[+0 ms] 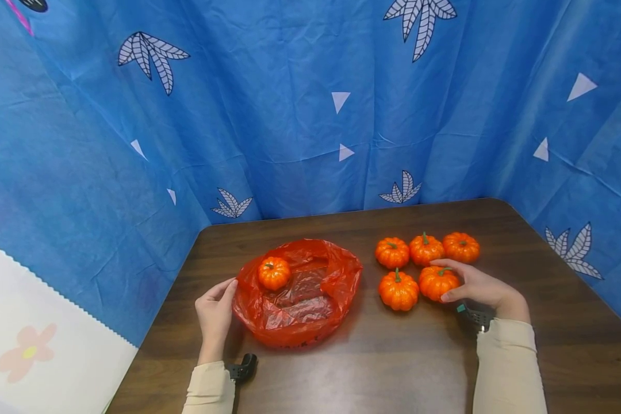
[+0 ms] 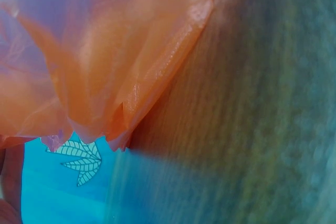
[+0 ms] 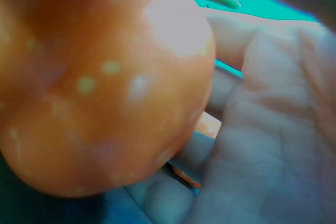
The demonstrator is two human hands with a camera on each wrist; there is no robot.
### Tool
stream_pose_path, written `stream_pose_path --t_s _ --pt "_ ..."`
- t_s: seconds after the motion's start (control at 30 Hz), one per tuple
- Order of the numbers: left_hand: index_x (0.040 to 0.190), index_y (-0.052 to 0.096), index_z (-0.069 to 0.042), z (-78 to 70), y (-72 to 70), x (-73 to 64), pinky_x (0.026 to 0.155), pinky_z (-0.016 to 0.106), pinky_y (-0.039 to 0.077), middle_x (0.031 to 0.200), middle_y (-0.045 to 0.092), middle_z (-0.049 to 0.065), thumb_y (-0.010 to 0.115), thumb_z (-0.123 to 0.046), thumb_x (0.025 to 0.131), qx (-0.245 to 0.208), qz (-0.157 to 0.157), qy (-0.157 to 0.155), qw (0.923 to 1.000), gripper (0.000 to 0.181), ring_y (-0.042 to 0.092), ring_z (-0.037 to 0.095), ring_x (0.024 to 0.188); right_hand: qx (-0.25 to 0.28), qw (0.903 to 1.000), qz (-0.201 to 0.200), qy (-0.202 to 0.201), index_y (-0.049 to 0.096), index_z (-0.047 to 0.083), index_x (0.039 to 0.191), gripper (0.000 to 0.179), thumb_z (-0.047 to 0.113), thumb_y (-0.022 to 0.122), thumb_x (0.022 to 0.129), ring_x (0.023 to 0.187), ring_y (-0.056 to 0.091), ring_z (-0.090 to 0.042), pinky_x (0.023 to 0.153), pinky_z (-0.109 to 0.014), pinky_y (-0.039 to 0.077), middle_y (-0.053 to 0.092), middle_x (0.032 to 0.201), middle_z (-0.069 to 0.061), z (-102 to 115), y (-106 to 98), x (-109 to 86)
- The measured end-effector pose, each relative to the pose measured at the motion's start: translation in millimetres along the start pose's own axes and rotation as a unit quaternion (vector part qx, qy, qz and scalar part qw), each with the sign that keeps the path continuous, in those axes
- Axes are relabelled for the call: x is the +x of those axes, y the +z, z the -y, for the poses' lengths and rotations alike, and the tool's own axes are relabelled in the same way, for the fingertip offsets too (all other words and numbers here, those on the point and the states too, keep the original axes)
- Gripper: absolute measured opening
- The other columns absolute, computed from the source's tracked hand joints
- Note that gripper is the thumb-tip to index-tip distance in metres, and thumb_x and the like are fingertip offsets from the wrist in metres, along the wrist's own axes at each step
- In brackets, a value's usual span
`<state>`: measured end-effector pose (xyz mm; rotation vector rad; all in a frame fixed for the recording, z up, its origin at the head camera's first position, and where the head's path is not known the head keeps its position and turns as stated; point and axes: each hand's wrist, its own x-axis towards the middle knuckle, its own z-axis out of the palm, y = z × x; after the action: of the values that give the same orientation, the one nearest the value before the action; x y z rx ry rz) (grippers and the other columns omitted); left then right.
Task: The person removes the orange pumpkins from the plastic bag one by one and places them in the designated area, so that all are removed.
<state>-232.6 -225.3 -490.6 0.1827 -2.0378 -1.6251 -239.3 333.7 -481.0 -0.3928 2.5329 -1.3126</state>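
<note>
A red plastic bag (image 1: 310, 328) lies spread on the table with its mouth facing up. Inside it, at the left, sits a small orange pumpkin (image 1: 274, 273). My left hand (image 1: 215, 310) pinches the bag's left rim between thumb and fingers; the left wrist view shows the bag's thin side (image 2: 115, 61) hanging in folds. On the right, my right hand (image 1: 483, 286) grips another small pumpkin (image 1: 437, 283) with a green stem, thumb in front and fingers behind. That pumpkin (image 3: 105, 93) fills much of the right wrist view, the palm and curled fingers beside it.
Beside the held pumpkin stands one more pumpkin (image 1: 398, 290). Behind them is a row of three: left (image 1: 392, 253), middle (image 1: 426, 249) and right (image 1: 461, 247). The dark wooden table (image 1: 372, 368) ends at a blue patterned curtain (image 1: 300, 126) at the back and sides.
</note>
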Motion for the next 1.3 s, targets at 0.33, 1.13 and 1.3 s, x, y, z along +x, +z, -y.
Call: stream_pose_path --t_s 0.33,1.13,1.3 --pt "0.108 0.078 -0.005 3.6 0.0 1.4 0.072 0.017 0.059 0.096 0.078 -0.009 0.075 -0.03 0.091 -0.001 0.002 -0.004 1.0 0.03 0.072 0.001 0.08 0.006 1.0 0.002 0.006 0.039 0.012 0.15 0.08 0.031 0.079 0.083 0.131 0.038 -0.048 0.099 -0.068 0.046 0.036 0.15 -0.027 -6 -1 0.6" --pt "0.104 0.078 -0.003 0.8 0.8 2.0 0.071 0.017 0.059 0.087 0.075 -0.02 0.074 -0.022 0.092 -0.006 -0.003 0.015 0.9999 0.023 0.072 0.002 0.077 0.028 0.999 -0.025 0.025 0.031 0.005 0.153 0.084 0.035 0.073 0.088 0.137 0.039 -0.049 0.101 -0.06 0.05 0.037 0.155 -0.028 11 -9 -6.3" --pt "0.105 0.078 -0.004 0.7 0.2 1.2 0.072 0.017 0.059 0.09 0.075 -0.018 0.075 -0.028 0.091 -0.002 -0.001 0.006 1.0 0.028 0.072 0.002 0.078 0.017 0.9971 -0.066 0.034 0.029 -0.001 0.153 0.081 0.033 0.071 0.092 0.135 0.039 -0.05 0.102 -0.059 0.05 0.037 0.152 -0.032 23 -15 -7.0"
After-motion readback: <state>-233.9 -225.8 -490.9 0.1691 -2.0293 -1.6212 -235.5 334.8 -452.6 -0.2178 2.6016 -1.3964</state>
